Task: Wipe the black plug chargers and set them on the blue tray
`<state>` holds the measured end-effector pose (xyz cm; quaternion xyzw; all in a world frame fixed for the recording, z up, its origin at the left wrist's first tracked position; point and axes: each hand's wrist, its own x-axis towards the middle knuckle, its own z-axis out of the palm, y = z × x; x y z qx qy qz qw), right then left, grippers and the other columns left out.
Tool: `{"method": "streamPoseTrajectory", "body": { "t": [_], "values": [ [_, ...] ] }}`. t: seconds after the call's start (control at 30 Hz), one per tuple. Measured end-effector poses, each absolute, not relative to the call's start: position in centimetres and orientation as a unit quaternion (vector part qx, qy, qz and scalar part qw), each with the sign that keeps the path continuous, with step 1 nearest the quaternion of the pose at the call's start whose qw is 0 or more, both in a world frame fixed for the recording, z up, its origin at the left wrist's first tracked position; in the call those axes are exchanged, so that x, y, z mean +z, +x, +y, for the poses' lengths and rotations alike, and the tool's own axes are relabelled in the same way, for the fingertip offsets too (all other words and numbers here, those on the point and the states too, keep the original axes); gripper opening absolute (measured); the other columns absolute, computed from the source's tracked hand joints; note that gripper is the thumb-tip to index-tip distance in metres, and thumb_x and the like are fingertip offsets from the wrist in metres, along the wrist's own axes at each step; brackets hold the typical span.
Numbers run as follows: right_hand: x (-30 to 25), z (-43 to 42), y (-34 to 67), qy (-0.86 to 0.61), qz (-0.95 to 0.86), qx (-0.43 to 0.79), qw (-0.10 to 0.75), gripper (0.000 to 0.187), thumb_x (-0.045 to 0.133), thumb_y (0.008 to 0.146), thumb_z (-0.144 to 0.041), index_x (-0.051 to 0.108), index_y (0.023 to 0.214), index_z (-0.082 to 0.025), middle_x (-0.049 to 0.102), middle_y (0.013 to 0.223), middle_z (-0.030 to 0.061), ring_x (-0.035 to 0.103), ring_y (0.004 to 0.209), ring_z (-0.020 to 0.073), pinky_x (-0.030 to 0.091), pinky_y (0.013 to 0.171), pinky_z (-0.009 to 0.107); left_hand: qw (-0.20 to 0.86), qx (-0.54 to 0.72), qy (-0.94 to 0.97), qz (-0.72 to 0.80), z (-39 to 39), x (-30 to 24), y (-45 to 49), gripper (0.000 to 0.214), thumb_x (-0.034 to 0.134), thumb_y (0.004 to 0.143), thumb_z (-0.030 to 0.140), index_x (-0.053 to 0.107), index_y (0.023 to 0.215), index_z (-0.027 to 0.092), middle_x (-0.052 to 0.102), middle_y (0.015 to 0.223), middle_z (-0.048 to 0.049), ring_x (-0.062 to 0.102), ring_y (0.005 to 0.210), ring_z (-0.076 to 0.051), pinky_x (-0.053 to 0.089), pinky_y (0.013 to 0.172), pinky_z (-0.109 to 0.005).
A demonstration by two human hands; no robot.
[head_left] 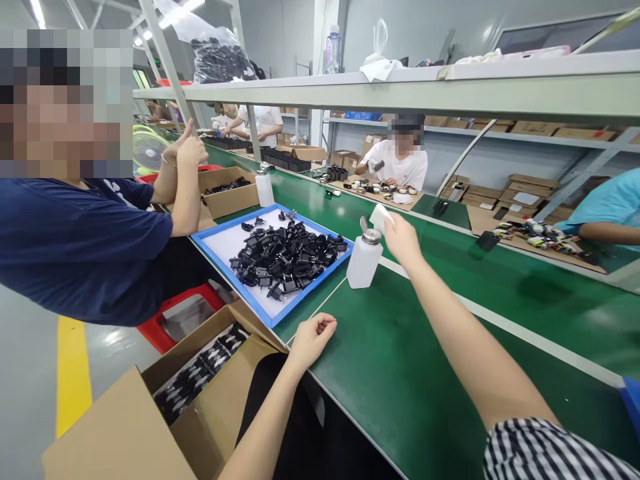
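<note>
- Presumably for control, the right hand pinches a white cloth near the flip-top dispenser bottle, lid raised.
- The left hand rests, fingers curled, near the green worktop's edge, perhaps for support; whether it holds anything, I cannot tell.

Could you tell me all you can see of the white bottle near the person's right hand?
The white bottle has a smooth, squarish body, apparently plastic, and a silver, metal-looking top with a small round lid flipped up. It stands upright on the green table, by a corner of the blue-rimmed tray. The right hand holds a white pad close to its top; whether they touch is unclear.
</note>
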<state>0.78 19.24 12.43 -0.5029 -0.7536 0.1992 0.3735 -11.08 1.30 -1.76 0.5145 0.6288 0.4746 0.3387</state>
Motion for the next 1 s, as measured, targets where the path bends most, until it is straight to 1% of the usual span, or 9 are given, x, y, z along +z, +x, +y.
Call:
{"method": "streamPoseTrajectory", "body": {
  "t": [0.07,0.13,0.23,0.33,0.5,0.7,0.9,1.0],
  "values": [
    [11.6,18.2,-0.6,-0.479,-0.792,0.115,0.361,0.037,0.028,0.077,-0.023,0.045,0.107,-0.012,0.054,0.098,0.0144,0.048,0.09,0.0293,0.036,0.073,0.041,0.34,0.472,0.516,0.628,1.2,-1.6,-11.2,0.021,0.042,0.069,0.033,0.053,0.072,0.016,0.054,0.06,0.0001,0.048,0.055,-0.011,0.038,0.053,-0.021],
    [10.6,17.7,-1.0,-0.443,-0.826,0.047,0.345,0.038,0.025,0.077,-0.023,0.044,0.108,-0.012,0.055,0.096,0.0147,0.049,0.087,0.0292,0.038,0.07,0.041,0.339,0.469,0.519,0.629,1.2,-1.6,-11.3,0.021,0.041,0.069,0.032,0.054,0.071,0.016,0.054,0.059,0.0002,0.047,0.054,-0.01,0.037,0.051,-0.021],
    [9.7,17.9,-0.6,-0.386,-0.858,0.005,0.339,0.039,0.025,0.077,-0.022,0.042,0.11,-0.011,0.049,0.107,0.0144,0.045,0.096,0.0278,0.037,0.075,0.04,0.339,0.472,0.521,0.625,1.3,-1.7,-11.4,0.02,0.041,0.07,0.032,0.054,0.07,0.016,0.054,0.059,0.0003,0.047,0.053,-0.01,0.037,0.051,-0.021],
    [9.3,18.3,-0.2,-0.362,-0.872,0.002,0.331,0.04,0.024,0.077,-0.022,0.039,0.112,-0.01,0.045,0.112,0.0145,0.041,0.101,0.0264,0.036,0.078,0.04,0.343,0.485,0.519,0.615,1.3,-1.8,-11.4,0.02,0.041,0.07,0.031,0.054,0.069,0.016,0.054,0.058,0.0003,0.048,0.054,-0.01,0.038,0.051,-0.02],
    [9.0,18.3,-0.2,-0.365,-0.868,0.003,0.337,0.04,0.023,0.077,-0.023,0.04,0.112,-0.012,0.046,0.111,0.0133,0.04,0.102,0.0263,0.036,0.078,0.041,0.342,0.491,0.516,0.613,1.4,-2.0,-11.4,0.02,0.042,0.069,0.031,0.055,0.069,0.016,0.054,0.058,0.0007,0.048,0.053,-0.01,0.038,0.051,-0.021],
    [9.2,18.3,-0.4,-0.371,-0.869,-0.008,0.327,0.041,0.023,0.077,-0.022,0.039,0.112,-0.009,0.046,0.111,0.0153,0.04,0.102,0.0272,0.035,0.078,0.042,0.337,0.487,0.519,0.617,1.3,-1.9,-11.3,0.02,0.041,0.069,0.03,0.055,0.069,0.016,0.054,0.058,0.0003,0.047,0.053,-0.01,0.038,0.051,-0.021],
    [9.5,18.2,-0.4,-0.361,-0.876,-0.019,0.32,0.04,0.024,0.076,-0.02,0.041,0.111,-0.01,0.05,0.106,0.0151,0.043,0.099,0.0272,0.035,0.077,0.042,0.332,0.483,0.523,0.619,1.1,-1.7,-11.3,0.02,0.041,0.069,0.031,0.055,0.07,0.016,0.055,0.059,0.0003,0.048,0.054,-0.011,0.038,0.052,-0.021],
    [9.6,18.4,-0.2,-0.361,-0.875,0.01,0.322,0.04,0.025,0.076,-0.021,0.042,0.11,-0.011,0.053,0.101,0.0135,0.048,0.093,0.0265,0.037,0.075,0.041,0.329,0.482,0.526,0.619,1.1,-1.7,-11.3,0.019,0.041,0.069,0.03,0.055,0.069,0.016,0.055,0.059,0.0005,0.048,0.054,-0.011,0.038,0.051,-0.021]
  ]
}}
